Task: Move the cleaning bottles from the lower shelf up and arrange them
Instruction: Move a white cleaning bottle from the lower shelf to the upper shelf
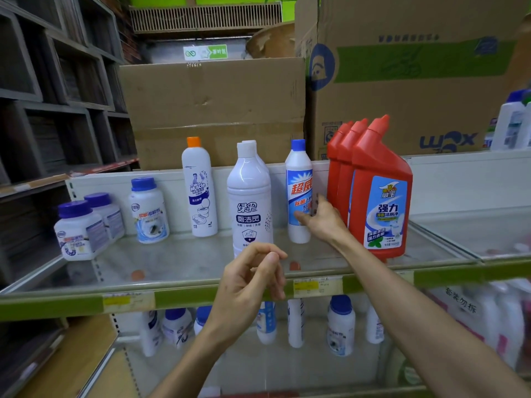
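1. Fingers (309, 216) of my right hand (324, 218) are spread against the lower label of the blue-capped bottle (298, 191); they touch it, but I cannot tell whether they actually clasp it.
2. My left hand (250, 280) hovers in front of the shelf edge, fingers loosely curled and holding nothing.
3. That blue-capped bottle stands upright on the upper shelf (172, 262), between the white bottles (249, 196) on its left and a row of red bottles (379, 191) just beside it on the right.
4. Further left stand an orange-capped bottle (199, 188) and three squat jars (79, 231) with blue lids, all upright.
5. Progress, as I judge it: a good part is done, since the upper shelf already carries a line of bottles, but the spacing is loose.
6. What is left: the lower shelf (258, 366) has several white bottles (340, 326) on it, so more trips seem needed.
7. Surface: the upper shelf is pale and glossy, with a green front strip (57, 304) and yellow price tags.
8. Room: large cardboard boxes (212, 110) sit behind the shelf, and dark wooden shelving (51, 81) lines the left.
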Tool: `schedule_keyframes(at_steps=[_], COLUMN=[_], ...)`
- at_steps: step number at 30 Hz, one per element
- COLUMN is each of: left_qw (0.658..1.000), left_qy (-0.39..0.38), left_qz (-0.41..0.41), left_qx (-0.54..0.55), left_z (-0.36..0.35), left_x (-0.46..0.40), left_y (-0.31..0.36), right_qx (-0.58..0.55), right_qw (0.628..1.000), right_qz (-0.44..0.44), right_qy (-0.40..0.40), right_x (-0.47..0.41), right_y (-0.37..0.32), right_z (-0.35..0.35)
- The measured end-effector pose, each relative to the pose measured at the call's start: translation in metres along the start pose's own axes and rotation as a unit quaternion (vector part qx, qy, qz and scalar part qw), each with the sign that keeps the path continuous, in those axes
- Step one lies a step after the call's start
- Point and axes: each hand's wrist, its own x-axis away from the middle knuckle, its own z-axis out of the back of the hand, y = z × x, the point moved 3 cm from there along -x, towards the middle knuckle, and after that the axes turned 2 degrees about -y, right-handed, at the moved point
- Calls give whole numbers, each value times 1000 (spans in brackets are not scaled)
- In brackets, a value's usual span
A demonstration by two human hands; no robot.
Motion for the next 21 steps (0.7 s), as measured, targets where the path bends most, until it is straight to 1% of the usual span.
schedule_keyframes(at_steps=[3, 6, 9, 11, 13, 16, 21], left_qw=[1000, 997, 987, 976, 964, 952, 933], left_qy=[-17, -51, -108, -138, -151, -136, -37], left_qz=[15, 53, 115, 165, 210, 263, 349], left_qx=[11, 13, -11, -41, -60, -81, -76], left_z=[-1, -7, -16, -22, -28, -35, -50], left_x=[13, 36, 66, 81, 89, 89, 81], left_y=[-10, -35, -70, -94, -116, -148, -194], right_qx=[28, 3, -50, -58, -57, -62, -63], right_qw=[996, 986, 976, 970, 966, 966, 961], right_qz=[11, 88, 147, 178, 201, 225, 261], right_qy=[80, 141, 151, 156, 149, 112, 61], right_x=[15, 38, 67, 89, 112, 138, 168], right_y=[-12, -37, -60, -70, -75, -73, -45], right_z=[9, 18, 23, 26, 30, 35, 46])
